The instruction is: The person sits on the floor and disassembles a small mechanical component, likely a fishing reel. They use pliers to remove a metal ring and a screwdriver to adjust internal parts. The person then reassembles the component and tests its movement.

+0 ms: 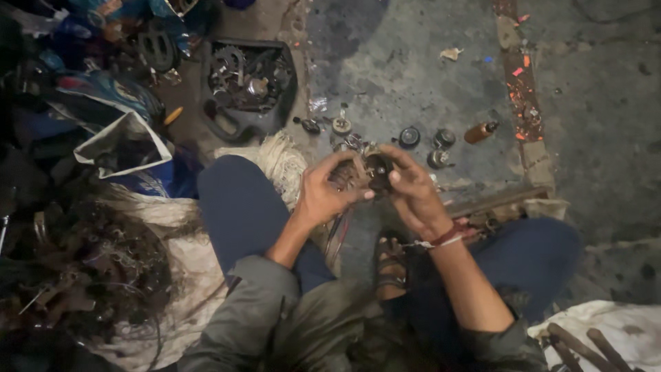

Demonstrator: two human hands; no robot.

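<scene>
Between both hands (323, 193) (413, 196), half-hidden dark metal part (375, 169)

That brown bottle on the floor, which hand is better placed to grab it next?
Probably the right hand. The brown bottle lies on the person's right, nearer that hand, though both hands, left hand too, now grip the dark metal part.

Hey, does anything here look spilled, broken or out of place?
Nothing looks freshly spilled. Both hands, left hand and right hand, hold a dark round metal part. Small parts and a brown bottle lie loose on the concrete floor.
</scene>
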